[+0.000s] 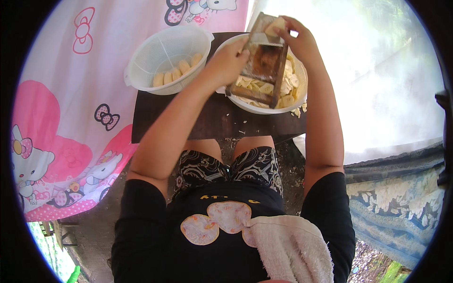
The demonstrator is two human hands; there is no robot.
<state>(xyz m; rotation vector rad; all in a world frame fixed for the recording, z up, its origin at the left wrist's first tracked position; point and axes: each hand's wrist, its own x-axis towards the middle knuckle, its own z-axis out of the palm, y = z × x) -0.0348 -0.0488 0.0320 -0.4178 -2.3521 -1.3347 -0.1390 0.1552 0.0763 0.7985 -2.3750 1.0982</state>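
Gripped along its left edge by my left hand [227,62], a wood-framed slicer [281,70] leans over a white plastic basket [264,111]. At the slicer's upper end my right hand [300,41] presses a pale peeled banana [273,28] against the board, fingers closed round it. Below the slicer, many pale yellow banana slices [290,82] fill the basket. The slicer hides part of this pile. A wet brownish patch shows on the lower part of the slicer.
A second white basket [146,56] at the left holds several peeled bananas [176,74]. Both baskets stand on a dark wooden table [188,115], with slice scraps near the right one. A pink printed curtain [71,99] hangs left, a white sheet [377,85] right.
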